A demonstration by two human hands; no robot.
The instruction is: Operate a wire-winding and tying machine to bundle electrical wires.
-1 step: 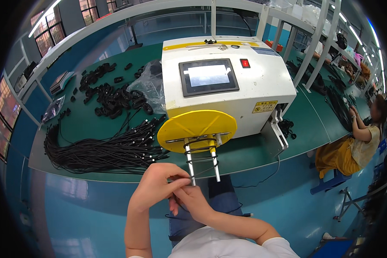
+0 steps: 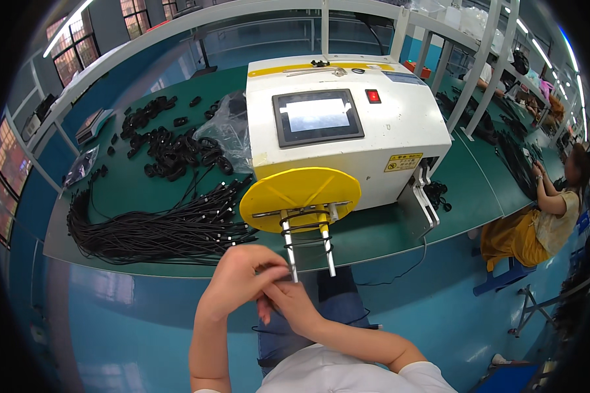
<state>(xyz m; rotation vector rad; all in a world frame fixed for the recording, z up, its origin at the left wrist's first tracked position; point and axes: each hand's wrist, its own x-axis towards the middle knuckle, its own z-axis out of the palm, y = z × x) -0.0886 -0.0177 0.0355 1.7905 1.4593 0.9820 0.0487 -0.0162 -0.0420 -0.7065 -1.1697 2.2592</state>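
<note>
A black cable (image 2: pixel 306 227) is wound in several loops round the two metal prongs (image 2: pixel 328 252) below a yellow disc (image 2: pixel 301 183). Close to the tip of the left prong, my left hand (image 2: pixel 239 278) is closed with thumb and fingers pinched on the cable. My right hand (image 2: pixel 296 306) meets it from below, its fingers also closed on the cable, though the grip is partly hidden. More of the cable hangs over my lap, and its connector end (image 2: pixel 375 327) pokes out beyond my right forearm.
A white winding machine (image 2: pixel 387 131) with a screen (image 2: pixel 318 116) and red switch (image 2: pixel 373 97) stands on the green table (image 2: pixel 137 226). On the left lie a bundle of black cables (image 2: pixel 144 232), coiled black cables (image 2: pixel 170 150) and a plastic bag (image 2: pixel 233 128). A seated person (image 2: pixel 550 209) works at right.
My left hand has shifted very slightly upward near the prong tip. The strand between the prongs and my hands shows less clearly. Everything else looks the same.
</note>
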